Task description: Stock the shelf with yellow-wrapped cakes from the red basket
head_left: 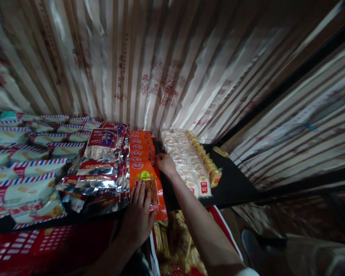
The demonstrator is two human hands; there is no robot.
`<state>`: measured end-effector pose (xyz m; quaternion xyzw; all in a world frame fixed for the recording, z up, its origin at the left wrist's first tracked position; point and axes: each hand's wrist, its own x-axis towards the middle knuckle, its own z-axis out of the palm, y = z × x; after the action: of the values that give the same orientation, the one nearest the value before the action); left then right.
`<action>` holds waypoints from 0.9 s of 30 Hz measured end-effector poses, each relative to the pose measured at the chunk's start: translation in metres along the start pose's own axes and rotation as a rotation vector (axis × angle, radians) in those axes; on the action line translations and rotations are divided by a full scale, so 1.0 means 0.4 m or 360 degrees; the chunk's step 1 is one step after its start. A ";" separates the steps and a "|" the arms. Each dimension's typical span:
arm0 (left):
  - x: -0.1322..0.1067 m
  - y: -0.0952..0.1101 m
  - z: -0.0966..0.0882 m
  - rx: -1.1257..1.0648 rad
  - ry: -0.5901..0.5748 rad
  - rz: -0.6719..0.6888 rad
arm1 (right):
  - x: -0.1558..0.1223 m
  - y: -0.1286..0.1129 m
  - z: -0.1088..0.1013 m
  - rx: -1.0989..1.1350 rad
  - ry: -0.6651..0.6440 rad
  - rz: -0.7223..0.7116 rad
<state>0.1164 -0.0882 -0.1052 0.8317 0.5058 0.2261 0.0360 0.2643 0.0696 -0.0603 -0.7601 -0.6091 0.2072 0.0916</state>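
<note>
Left hand (138, 212) palm down, fingers extended, resting on the front of the overlapped orange snack packets (142, 165). Right hand (166, 165) half-curled at their right edge; cannot tell whether it grips. Packets lie on black bench (235, 178), between maroon-and-silver pouches (99, 155) and clear-wrapped packs (185, 161).

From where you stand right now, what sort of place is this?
Probably a snack stall or shop display: orange packets overlap in a row, maroon-and-silver bags lie piled on one side, and clear-wrapped packs stand in rows on the other.
</note>
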 end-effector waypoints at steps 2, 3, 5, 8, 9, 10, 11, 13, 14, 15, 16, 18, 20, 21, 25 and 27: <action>0.001 0.000 -0.001 -0.0006 -0.0008 -0.0001 | 0.002 0.000 0.005 -0.0004 -0.0007 0.0010; 0.001 0.000 -0.001 -0.0010 -0.0013 0.0000 | 0.004 -0.001 0.006 -0.0010 -0.0007 0.0024; 0.001 0.000 -0.001 -0.0018 -0.0020 0.0012 | 0.007 -0.003 0.008 -0.0023 -0.0009 0.0051; 0.001 0.000 0.003 -0.0024 -0.0020 0.0003 | 0.011 -0.005 0.009 -0.0006 -0.0061 0.0077; 0.001 0.000 0.004 -0.0028 -0.0018 -0.0005 | 0.012 -0.005 0.008 0.0018 -0.0072 0.0082; 0.000 0.001 0.006 -0.0033 -0.0019 -0.0014 | 0.012 -0.005 0.007 0.0046 -0.0074 0.0086; 0.000 0.001 0.008 -0.0038 -0.0019 -0.0020 | 0.012 -0.005 0.006 0.0075 -0.0065 0.0095; 0.000 0.002 0.010 -0.0041 -0.0018 -0.0024 | 0.010 -0.005 0.003 0.0117 -0.0046 0.0127; 0.000 0.003 0.010 -0.0037 -0.0014 -0.0025 | 0.008 -0.005 0.001 0.0131 -0.0052 0.0143; 0.000 0.003 0.011 -0.0029 -0.0010 -0.0028 | 0.006 -0.007 -0.001 0.0138 -0.0072 0.0155; 0.000 0.003 0.011 -0.0020 -0.0005 -0.0028 | 0.003 -0.009 -0.003 0.0137 -0.0092 0.0162; 0.001 0.004 0.009 0.0001 0.0002 -0.0024 | -0.004 -0.014 -0.005 0.0110 -0.0101 0.0165; 0.004 0.006 0.006 0.0018 0.0003 -0.0021 | -0.010 -0.019 -0.003 0.0055 -0.0053 0.0181; 0.005 0.006 0.003 0.0025 0.0006 -0.0019 | -0.012 -0.020 0.001 0.0025 -0.0017 0.0192; 0.010 0.012 -0.007 0.0049 0.0016 -0.0023 | -0.014 -0.014 0.027 -0.0041 0.0071 0.0226; 0.012 0.014 -0.010 0.0057 0.0012 -0.0038 | -0.013 -0.007 0.040 -0.0013 0.0115 0.0207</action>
<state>0.1214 -0.0875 -0.0982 0.8253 0.5197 0.2198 0.0219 0.2540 0.0635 -0.0726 -0.8053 -0.5556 0.1827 0.0969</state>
